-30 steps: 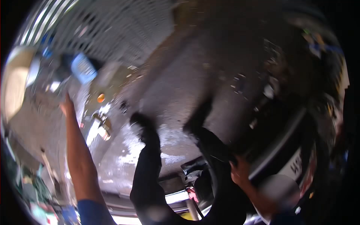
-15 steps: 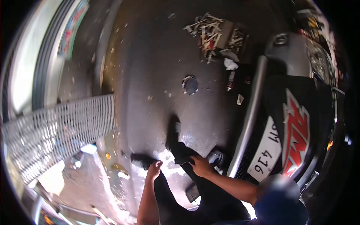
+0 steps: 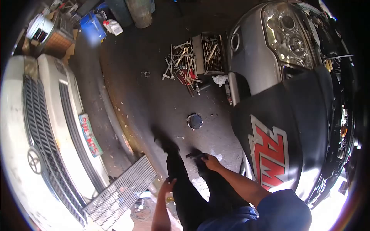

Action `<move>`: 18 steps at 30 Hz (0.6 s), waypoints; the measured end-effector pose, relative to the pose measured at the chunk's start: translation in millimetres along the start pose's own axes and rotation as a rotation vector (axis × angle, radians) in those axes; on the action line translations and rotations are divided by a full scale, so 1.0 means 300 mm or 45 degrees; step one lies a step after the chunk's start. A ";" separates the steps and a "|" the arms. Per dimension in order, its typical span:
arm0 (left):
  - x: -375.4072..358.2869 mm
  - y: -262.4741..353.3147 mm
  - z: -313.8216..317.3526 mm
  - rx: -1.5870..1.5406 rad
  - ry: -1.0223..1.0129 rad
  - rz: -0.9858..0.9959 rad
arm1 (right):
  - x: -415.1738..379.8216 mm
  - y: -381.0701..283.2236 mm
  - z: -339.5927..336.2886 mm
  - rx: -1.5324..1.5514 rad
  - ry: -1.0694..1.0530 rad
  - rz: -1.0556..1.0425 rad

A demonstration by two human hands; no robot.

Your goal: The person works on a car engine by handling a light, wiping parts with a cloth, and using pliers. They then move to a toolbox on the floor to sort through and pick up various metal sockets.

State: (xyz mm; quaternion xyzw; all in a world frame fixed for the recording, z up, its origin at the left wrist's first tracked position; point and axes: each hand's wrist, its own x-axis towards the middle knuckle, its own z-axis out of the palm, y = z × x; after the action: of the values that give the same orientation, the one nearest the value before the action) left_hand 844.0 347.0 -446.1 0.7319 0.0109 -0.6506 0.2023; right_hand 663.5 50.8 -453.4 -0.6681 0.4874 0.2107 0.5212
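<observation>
My right hand (image 3: 211, 162) is held low in front of my right leg, its fingers curled. A small dark object (image 3: 194, 155) shows at its fingertips against the dark shoe and trousers; I cannot make out what it is. My left hand (image 3: 167, 186) hangs beside my left leg with the fingers bent inward, and whatever they hold, if anything, is hidden. On the floor ahead lie a round dark-topped piece with a light rim (image 3: 195, 121) and, farther off, a pile of wrenches (image 3: 181, 61) next to an open toolbox (image 3: 214, 54).
A silver car front (image 3: 252, 57) with a black lettered cover (image 3: 308, 107) stands on the right. At the left are a white car (image 3: 58, 115) and a perforated metal ramp or grate (image 3: 123, 188). A blue container (image 3: 91, 29) and a white bottle (image 3: 113, 27) stand at the back.
The view has swung up and forward, bringing the wrenches, headlight and white car more into sight. My legs have shifted in a step; both hands stay low beside them.
</observation>
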 end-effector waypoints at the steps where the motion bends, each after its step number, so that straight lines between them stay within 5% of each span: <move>1: 0.047 0.062 -0.003 0.136 0.086 0.154 | 0.025 -0.036 -0.041 0.082 0.079 0.000; 2: 0.057 0.114 -0.013 0.277 0.163 0.298 | 0.057 -0.060 -0.083 0.141 0.128 0.042; 5: 0.065 0.458 -0.126 0.513 0.186 0.018 | 0.128 -0.170 -0.252 0.289 0.417 0.174; 7: 0.182 0.575 -0.291 0.548 0.058 0.118 | 0.205 -0.208 -0.339 0.276 0.714 0.322; 12: 0.161 1.007 -0.608 0.785 -0.242 0.100 | 0.374 -0.391 -0.526 0.519 0.868 0.555; 15: 0.272 1.227 -0.741 1.017 -0.494 -0.675 | 0.501 -0.466 -0.565 0.624 0.854 0.633; 16: 0.355 1.219 -0.821 1.412 -0.468 -0.321 | 0.536 -0.494 -0.554 0.659 0.826 0.663; 18: 0.435 1.432 -0.947 1.690 -0.320 0.007 | 0.677 -0.485 -0.494 0.647 0.767 0.653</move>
State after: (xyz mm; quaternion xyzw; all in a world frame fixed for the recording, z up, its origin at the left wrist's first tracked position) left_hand 1253.1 8.6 -429.5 0.6200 -0.4164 -0.5991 -0.2887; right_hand 845.1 -173.2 -487.8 -0.4087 0.8025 0.0036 0.4346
